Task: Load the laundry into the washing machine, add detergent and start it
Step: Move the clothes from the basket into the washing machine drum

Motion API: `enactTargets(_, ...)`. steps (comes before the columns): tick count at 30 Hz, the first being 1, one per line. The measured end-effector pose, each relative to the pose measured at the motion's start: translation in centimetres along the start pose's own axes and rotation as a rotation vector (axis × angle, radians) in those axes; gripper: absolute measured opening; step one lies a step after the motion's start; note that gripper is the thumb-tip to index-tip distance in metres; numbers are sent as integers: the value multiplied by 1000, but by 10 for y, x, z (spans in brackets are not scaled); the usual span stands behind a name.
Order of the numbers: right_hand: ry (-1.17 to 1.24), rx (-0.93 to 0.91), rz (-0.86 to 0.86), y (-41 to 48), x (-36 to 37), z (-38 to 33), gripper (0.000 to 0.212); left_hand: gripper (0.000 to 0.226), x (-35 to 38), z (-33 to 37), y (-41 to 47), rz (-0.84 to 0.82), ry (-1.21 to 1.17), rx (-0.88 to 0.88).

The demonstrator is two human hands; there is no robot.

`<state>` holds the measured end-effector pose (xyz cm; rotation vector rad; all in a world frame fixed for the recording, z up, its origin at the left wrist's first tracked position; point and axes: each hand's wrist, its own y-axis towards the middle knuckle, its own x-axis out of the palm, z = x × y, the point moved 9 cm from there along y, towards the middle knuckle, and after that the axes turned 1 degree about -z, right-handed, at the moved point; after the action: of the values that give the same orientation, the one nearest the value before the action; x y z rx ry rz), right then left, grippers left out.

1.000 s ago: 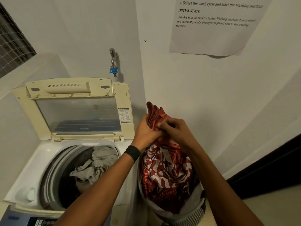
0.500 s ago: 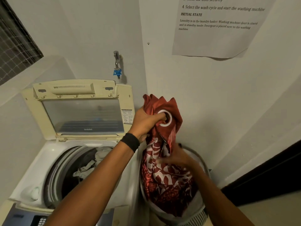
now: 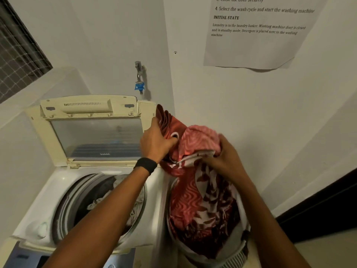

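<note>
A red and white patterned cloth (image 3: 195,192) hangs bunched above the laundry basket (image 3: 238,257) at the lower right. My left hand (image 3: 156,142) grips its gathered top edge, just right of the washer's raised lid (image 3: 92,130). My right hand (image 3: 225,157) grips a bundled fold of the same cloth a little lower and to the right. The top-loading washing machine (image 3: 38,213) stands open on the left, with pale clothes (image 3: 100,200) lying in its drum. My left forearm crosses over the drum opening.
A tap with a blue fitting (image 3: 139,82) sticks out of the wall behind the washer. A printed instruction sheet (image 3: 257,35) hangs at the upper right. The washer's control panel (image 3: 23,258) shows at the bottom left. A dark doorway (image 3: 328,207) lies to the right.
My right hand has come up from low inside the basket, gathering a fold of the red cloth up near my left hand. More of the cloth now hangs above the basket.
</note>
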<state>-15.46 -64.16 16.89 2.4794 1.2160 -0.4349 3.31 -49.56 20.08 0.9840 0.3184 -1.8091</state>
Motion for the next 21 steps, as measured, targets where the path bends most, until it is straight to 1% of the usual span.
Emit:
enactTargets(2, 6, -101, 60, 15, -13, -43, 42, 64, 9, 10, -6, -15, -9, 37)
enactTargets(4, 12, -177, 107, 28, -13, -67, 36, 49, 18, 29, -11, -57, -54, 135)
enactTargets(6, 57, -189, 104, 37, 0, -71, 30, 40, 26, 41, -17, -191, -197, 185)
enactTargets(7, 82, -161, 106, 41, 5, -66, 31, 42, 31, 40, -20, -303, -337, 161)
enactTargets(9, 137, -84, 141, 44, 10, -51, 36, 59, 41, 28, -31, -548, -634, 20)
enactTargets(10, 175, -42, 148, 43, 11, -43, 36, 68, 46, 23, -37, -645, -708, -24)
enactTargets(11, 224, -10, 133, 42, 15, -38, 33, 76, 48, 21, -43, -693, -691, -11)
enactTargets(12, 275, 4, 95, 40, 20, -36, 29, 85, 48, 21, -44, -673, -603, 36)
enactTargets(13, 308, 6, 34, 38, 26, -38, 30, 91, 46, 20, -44, -600, -536, 72)
enactTargets(14, 327, 1, -41, 37, 32, -43, 37, 91, 42, 17, -40, -495, -535, 71)
enactTargets(15, 331, -15, -120, 36, 37, -48, 46, 86, 37, 14, -36, -398, -607, 47)
enactTargets(17, 332, -63, -235, 33, 36, -52, 68, 71, 33, 8, -31, -294, -755, -7)
enactTargets(18, 312, -96, -242, 31, 32, -50, 78, 67, 32, 5, -30, -271, -793, -39)
enactTargets(20, 181, -140, -131, 25, 19, -31, 96, 64, 28, 0, -24, -228, -841, -85)
enactTargets(21, 133, -96, -101, 18, 21, -12, 108, 64, 27, -2, -21, -208, -854, -96)
